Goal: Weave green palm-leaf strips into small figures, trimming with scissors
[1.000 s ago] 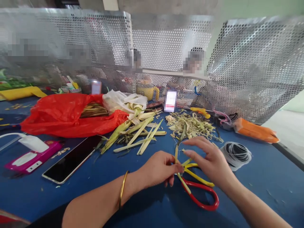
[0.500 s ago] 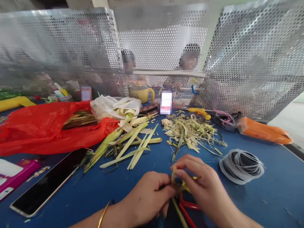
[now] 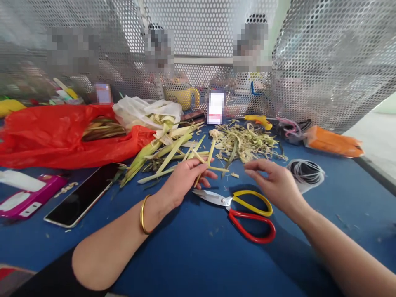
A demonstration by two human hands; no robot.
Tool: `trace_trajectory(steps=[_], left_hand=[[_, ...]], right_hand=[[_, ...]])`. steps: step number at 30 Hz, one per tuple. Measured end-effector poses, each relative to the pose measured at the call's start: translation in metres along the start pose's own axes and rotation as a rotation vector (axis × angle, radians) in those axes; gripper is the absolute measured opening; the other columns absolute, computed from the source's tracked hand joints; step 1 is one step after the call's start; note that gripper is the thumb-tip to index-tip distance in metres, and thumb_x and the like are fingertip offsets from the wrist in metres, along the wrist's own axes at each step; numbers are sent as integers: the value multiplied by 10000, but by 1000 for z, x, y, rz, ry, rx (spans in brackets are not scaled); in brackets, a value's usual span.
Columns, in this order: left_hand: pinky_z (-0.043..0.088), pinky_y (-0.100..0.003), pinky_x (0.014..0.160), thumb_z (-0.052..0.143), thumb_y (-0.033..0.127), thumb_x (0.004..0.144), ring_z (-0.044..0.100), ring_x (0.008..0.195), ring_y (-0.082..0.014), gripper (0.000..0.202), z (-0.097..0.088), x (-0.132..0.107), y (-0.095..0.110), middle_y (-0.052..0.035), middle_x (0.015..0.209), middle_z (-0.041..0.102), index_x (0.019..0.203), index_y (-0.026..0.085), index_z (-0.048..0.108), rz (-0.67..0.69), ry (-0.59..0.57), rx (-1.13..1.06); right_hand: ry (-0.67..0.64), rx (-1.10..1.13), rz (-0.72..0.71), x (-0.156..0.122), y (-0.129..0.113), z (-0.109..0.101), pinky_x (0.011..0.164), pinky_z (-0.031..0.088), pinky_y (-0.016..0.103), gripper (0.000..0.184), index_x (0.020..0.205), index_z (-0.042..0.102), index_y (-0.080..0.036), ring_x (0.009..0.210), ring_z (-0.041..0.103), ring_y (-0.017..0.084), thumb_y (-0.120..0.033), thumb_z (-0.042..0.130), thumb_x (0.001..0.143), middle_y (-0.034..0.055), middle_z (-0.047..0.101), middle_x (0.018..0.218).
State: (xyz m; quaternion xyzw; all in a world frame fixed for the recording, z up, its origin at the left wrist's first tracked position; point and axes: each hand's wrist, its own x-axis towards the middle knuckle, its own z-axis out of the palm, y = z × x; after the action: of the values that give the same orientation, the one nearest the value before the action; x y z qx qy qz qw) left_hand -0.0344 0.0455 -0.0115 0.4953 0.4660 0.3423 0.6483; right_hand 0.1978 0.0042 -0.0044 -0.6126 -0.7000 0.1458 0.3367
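Observation:
My left hand pinches a small piece of crossed pale-green leaf strips, whose ends stick out in several directions. The fingers partly hide where the strips cross. To its right hovers my right hand, thumb and forefinger curled with a slight gap and nothing visible between them. Below and between the hands, scissors lie on the table with one yellow and one red handle, blades pointing left under my left hand. A tiny strip offcut lies near the right fingertips.
Leaf stalks spill from a red plastic bag. Shredded trimmings lie behind my hands. A dark phone is at left, a wound white cord at right. Perforated metal panels stand behind; people sit beyond them.
My hands were together on a strip low at the front; now they are apart and farther forward. The left keeps the strips, the right has let go. The scissors now show fully.

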Motion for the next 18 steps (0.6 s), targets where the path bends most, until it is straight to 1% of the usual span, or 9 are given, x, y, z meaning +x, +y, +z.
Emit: trace_trajectory(steps=[3,4,6,7,8,11,13,15,18], left_hand=[[405,-208,487,555,296,857,590,534,-99,373,5,-2,-1,-72,793,717,1195,138,560,2,-16,68],[411,-212,492,545,298,860,590,533,-101,373,7,-3,-2,-69,787,716,1198,138,546,0,-26,80],[417,-215,493,535,317,864,590,527,-105,348,10,-5,-3,-59,773,711,1164,140,538,-1,-44,93],[413,-212,487,539,327,860,592,528,-107,329,12,-7,-3,-55,765,709,1131,141,539,1,-55,99],[417,-211,490,535,344,863,592,529,-105,310,13,-8,-4,-51,758,705,1099,142,540,7,-63,97],[422,-208,489,541,365,856,587,519,-102,284,18,-12,-7,-33,731,697,1043,152,528,13,-100,73],[411,-202,486,546,365,851,589,516,-101,281,20,-14,-9,-31,717,696,1033,152,519,1,-133,63],[400,-198,484,550,366,848,593,515,-102,293,22,-14,-12,-30,705,697,1042,151,510,-3,-165,69],[390,-195,479,555,380,842,597,510,-105,312,23,-14,-15,-29,687,695,1043,145,514,20,-183,111]], right_hand=[[-162,-143,-104,-11,1,3,726,471,303,149,921,672,-219,845,649,193,-272,536,895,38,709,924],[-185,-172,-133,-15,-2,6,728,467,302,155,925,669,-216,838,644,191,-272,526,905,42,703,920],[-154,-203,-172,-23,-11,11,748,457,306,162,959,653,-205,853,632,195,-279,514,918,55,689,931],[-115,-191,-160,-26,-16,14,736,453,300,171,981,638,-199,841,627,189,-286,501,927,61,683,952],[-98,-165,-127,-29,-21,16,706,450,285,174,964,625,-196,818,624,179,-293,484,936,58,678,940],[-47,-89,43,-33,-29,20,607,419,250,168,883,571,-208,707,600,152,-353,499,928,15,658,821],[-38,-52,107,-33,-29,20,575,392,237,176,856,546,-216,668,575,144,-379,519,916,-10,636,761],[-89,-25,66,-33,-26,20,573,372,230,181,828,550,-216,660,556,136,-364,508,925,-18,619,734],[-175,-29,-81,-34,-25,21,609,359,230,233,750,553,-206,663,541,126,-293,469,949,-17,602,705]])
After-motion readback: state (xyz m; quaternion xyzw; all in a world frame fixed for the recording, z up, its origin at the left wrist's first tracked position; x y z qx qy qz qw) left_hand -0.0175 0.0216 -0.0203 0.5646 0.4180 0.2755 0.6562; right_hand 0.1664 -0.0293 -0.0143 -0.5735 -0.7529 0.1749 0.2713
